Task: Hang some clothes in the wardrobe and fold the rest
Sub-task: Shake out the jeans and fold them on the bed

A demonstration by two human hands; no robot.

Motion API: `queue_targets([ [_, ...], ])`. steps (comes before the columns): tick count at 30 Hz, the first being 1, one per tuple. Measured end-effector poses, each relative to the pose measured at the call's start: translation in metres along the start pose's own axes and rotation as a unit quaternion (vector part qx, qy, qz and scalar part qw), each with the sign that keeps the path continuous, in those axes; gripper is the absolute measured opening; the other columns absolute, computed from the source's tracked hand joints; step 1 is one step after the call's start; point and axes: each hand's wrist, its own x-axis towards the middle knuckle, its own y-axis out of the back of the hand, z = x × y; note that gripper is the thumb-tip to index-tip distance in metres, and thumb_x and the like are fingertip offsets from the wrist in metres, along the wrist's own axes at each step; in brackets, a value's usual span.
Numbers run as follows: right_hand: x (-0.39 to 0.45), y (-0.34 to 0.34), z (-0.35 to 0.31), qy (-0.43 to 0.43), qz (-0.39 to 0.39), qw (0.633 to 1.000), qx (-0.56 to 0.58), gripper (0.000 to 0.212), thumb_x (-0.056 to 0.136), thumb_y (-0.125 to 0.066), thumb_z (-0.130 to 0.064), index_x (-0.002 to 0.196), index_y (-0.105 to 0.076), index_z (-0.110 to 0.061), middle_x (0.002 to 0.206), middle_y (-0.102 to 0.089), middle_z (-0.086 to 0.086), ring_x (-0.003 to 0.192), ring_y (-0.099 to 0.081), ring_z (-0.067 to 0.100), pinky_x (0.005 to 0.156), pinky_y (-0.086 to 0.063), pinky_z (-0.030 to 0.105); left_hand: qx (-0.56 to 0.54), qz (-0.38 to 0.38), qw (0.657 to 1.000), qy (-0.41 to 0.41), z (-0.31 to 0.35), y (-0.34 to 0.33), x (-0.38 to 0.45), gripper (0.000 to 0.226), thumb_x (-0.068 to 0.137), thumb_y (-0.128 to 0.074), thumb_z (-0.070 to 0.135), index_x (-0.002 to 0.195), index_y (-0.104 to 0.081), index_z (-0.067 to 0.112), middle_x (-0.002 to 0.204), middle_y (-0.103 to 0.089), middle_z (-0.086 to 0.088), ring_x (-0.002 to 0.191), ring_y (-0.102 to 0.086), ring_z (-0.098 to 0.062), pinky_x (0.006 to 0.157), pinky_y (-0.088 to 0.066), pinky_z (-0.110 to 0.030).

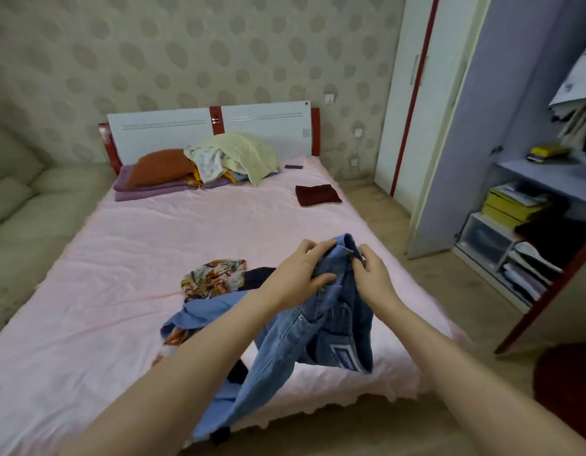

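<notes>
A blue denim garment (321,327) hangs in the air above the near right part of the bed. My left hand (298,274) grips its upper edge from the left, and my right hand (374,274) pinches the same edge from the right. Below it on the pink sheet (153,245) lies a small pile: a colourful patterned piece (212,278), a light blue garment (206,311) and something dark. A folded dark red cloth (318,195) lies flat at the bed's far right. The open wardrobe (502,126) stands to the right.
Pillows and a heap of pale yellow and white fabric (235,156) sit by the headboard. Wardrobe shelves hold yellow boxes (505,207), a clear drawer and folded items. A beige sofa (18,199) lines the left. A red round rug (568,383) lies on the floor at right.
</notes>
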Motion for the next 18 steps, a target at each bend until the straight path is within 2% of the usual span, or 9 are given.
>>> queue_targets([
  [3,-0.018,0.066,0.033,-0.026,0.08,0.995,-0.055,0.016,0.097,-0.042,-0.012,0.082,-0.046,-0.007,0.076,-0.055,0.01,0.073,-0.051,0.026,0.067,-0.043,0.042,-0.013,-0.043,0.998,-0.039,0.046,-0.046,0.028,0.058,0.093,-0.058,0.033,0.144,-0.036,0.022,0.127,-0.041,-0.008,0.107,-0.054,-0.026,0.089,-0.039,-0.028],
  [5,-0.035,0.109,0.047,-0.038,0.128,0.986,-0.098,0.027,0.096,-0.044,-0.01,0.072,-0.041,-0.021,0.067,-0.049,-0.002,0.07,-0.046,0.02,0.065,-0.037,0.038,-0.017,-0.059,0.996,-0.061,0.079,-0.072,0.043,0.05,0.093,-0.058,0.033,0.138,-0.045,0.017,0.126,-0.042,-0.01,0.106,-0.054,-0.027,0.09,-0.038,-0.028],
  [8,-0.064,0.167,0.057,-0.049,0.174,0.973,-0.143,0.034,0.095,-0.045,-0.01,0.067,-0.033,-0.026,0.062,-0.041,-0.007,0.062,-0.04,0.016,0.063,-0.034,0.036,-0.035,-0.068,0.991,-0.113,0.128,-0.102,0.058,0.028,0.093,-0.058,0.028,0.116,-0.059,0.012,0.113,-0.048,-0.01,0.101,-0.054,-0.028,0.087,-0.04,-0.03],
  [10,-0.075,0.194,0.058,-0.043,0.182,0.97,-0.155,0.033,0.094,-0.045,-0.009,0.067,-0.033,-0.023,0.06,-0.04,-0.005,0.058,-0.038,0.015,0.059,-0.031,0.035,-0.064,-0.048,0.987,-0.139,0.15,-0.111,0.065,0.01,0.093,-0.055,0.023,0.093,-0.059,0.014,0.095,-0.047,-0.003,0.094,-0.054,-0.029,0.078,-0.041,-0.032],
  [12,-0.082,0.212,0.053,-0.036,0.181,0.969,-0.164,0.032,0.094,-0.044,-0.006,0.067,-0.034,-0.02,0.059,-0.04,-0.005,0.055,-0.037,0.011,0.055,-0.028,0.03,-0.054,0.006,0.988,-0.146,0.165,-0.115,0.07,0.013,0.095,-0.051,0.025,0.085,-0.057,0.018,0.085,-0.046,0.002,0.089,-0.055,-0.027,0.069,-0.04,-0.033],
  [15,-0.083,0.22,0.045,-0.015,0.151,0.975,-0.16,0.027,0.097,-0.044,-0.01,0.071,-0.039,-0.015,0.064,-0.044,-0.001,0.059,-0.041,0.012,0.055,-0.031,0.025,-0.034,0.11,0.983,-0.141,0.165,-0.116,0.075,0.017,0.097,-0.048,0.027,0.095,-0.064,0.021,0.093,-0.065,0.003,0.091,-0.06,-0.023,0.068,-0.043,-0.032],
  [18,-0.081,0.205,0.047,-0.007,0.084,0.983,-0.16,0.019,0.098,-0.048,-0.023,0.083,-0.048,-0.012,0.075,-0.054,0.001,0.069,-0.05,0.015,0.065,-0.039,0.034,-0.136,0.156,0.971,-0.121,0.147,-0.117,0.068,0.021,0.097,-0.049,0.02,0.106,-0.068,0.018,0.099,-0.072,0.002,0.089,-0.064,-0.02,0.078,-0.049,-0.033],
])
